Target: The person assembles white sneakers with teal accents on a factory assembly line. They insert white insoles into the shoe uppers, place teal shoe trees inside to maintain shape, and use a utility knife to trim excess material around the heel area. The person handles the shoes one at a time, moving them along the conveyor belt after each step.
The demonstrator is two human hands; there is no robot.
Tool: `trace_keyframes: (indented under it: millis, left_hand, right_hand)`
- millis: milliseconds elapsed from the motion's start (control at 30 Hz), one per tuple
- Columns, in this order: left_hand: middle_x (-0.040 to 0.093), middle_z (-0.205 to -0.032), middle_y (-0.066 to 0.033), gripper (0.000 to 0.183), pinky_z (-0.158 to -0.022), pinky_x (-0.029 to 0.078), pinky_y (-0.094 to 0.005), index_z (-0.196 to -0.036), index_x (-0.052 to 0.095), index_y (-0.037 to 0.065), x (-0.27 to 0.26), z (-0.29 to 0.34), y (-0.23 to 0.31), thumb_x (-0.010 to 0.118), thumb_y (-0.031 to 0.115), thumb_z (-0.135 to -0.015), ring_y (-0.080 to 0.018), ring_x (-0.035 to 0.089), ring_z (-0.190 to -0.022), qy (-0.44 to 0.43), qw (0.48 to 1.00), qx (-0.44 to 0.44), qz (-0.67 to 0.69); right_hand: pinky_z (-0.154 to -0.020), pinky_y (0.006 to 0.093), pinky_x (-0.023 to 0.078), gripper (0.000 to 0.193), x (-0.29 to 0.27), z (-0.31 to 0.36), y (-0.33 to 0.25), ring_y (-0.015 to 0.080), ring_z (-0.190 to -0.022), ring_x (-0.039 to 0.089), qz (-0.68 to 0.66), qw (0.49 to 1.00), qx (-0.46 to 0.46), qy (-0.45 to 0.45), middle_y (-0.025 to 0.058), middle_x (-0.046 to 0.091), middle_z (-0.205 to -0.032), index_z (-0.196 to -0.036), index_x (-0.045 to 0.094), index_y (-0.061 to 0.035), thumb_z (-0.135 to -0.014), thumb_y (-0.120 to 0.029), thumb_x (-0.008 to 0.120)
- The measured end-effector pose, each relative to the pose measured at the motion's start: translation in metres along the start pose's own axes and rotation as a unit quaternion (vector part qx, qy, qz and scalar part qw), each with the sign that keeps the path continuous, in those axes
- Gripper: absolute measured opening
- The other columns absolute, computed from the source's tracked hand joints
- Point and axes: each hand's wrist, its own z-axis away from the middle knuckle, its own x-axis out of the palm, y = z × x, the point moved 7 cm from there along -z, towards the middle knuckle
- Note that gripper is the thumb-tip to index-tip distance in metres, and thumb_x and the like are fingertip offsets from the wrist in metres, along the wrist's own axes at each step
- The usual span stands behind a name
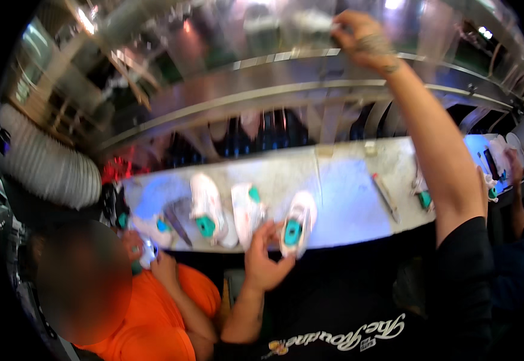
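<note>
Shoe (302, 210) at front edge of bench (347, 186)

Pinching its heel end with left hand (268, 259), reaching over metal-edged shelf (214, 111) with right hand (363, 43); too blurry to tell if gripping anything. Looks like mid-transfer, probably calls for a sure right-side hold.

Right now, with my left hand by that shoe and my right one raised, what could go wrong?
The pale shoe just right of your left hand sits with its near end at the front edge of the worktable, so a nudge might knock it off. Your right hand is raised by a blurred white item; I can't tell whether you grip it, so a weak hold could let it drop.
</note>
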Motion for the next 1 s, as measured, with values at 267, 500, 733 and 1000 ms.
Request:
trace_keyframes:
  millis: [267,500,733,1000]
  left_hand:
    - [0.068,-0.144,-0.0222,0.048,-0.117,0.050,-0.0395,-0.145,0.061,-0.009,-0.013,-0.019,0.007,0.075,-0.004,-0.099,-0.0268,0.066,-0.134,0.044,0.988,0.146,-0.039]
    - [0.066,-0.150,-0.0223,0.049,-0.122,0.044,-0.0401,-0.150,0.059,-0.011,0.005,-0.046,0.011,0.049,0.027,-0.121,-0.0274,0.062,-0.139,0.093,0.980,0.135,-0.112]
    - [0.062,-0.147,-0.0235,0.065,-0.117,0.048,-0.0440,-0.155,0.050,-0.006,0.012,-0.056,0.008,0.069,0.036,-0.109,-0.0332,0.062,-0.135,0.038,0.983,0.113,-0.138]
    - [0.065,-0.135,-0.0200,0.082,-0.102,0.057,-0.0370,-0.155,0.047,0.002,-0.003,-0.073,0.036,0.089,0.012,-0.087,-0.0263,0.070,-0.119,0.014,0.967,-0.080,-0.243]
  right_hand:
    - [-0.130,0.0625,0.034,0.039,-0.016,0.283,-0.110,0.0393,-0.148,0.062,-0.156,0.978,-0.134,-0.017,0.0161,0.074,-0.144,-0.129,0.069,-0.0051,-0.092,0.005,0.073]
    - [-0.129,0.0632,0.038,0.034,0.044,0.455,-0.116,0.0309,-0.143,0.065,-0.229,0.946,0.008,-0.228,0.0084,0.075,-0.136,-0.124,0.070,-0.0072,-0.092,0.000,0.079]
    - [-0.128,0.0608,0.039,0.020,0.039,0.453,-0.112,0.0301,-0.141,0.065,-0.252,0.944,0.023,-0.211,0.0078,0.074,-0.134,-0.108,0.072,-0.0082,-0.092,-0.008,0.083]
    - [-0.120,0.0544,0.049,0.026,0.032,0.457,-0.105,0.0340,-0.136,0.067,-0.277,0.951,0.029,-0.134,0.0097,0.076,-0.126,-0.108,0.072,-0.0082,-0.086,-0.010,0.087]
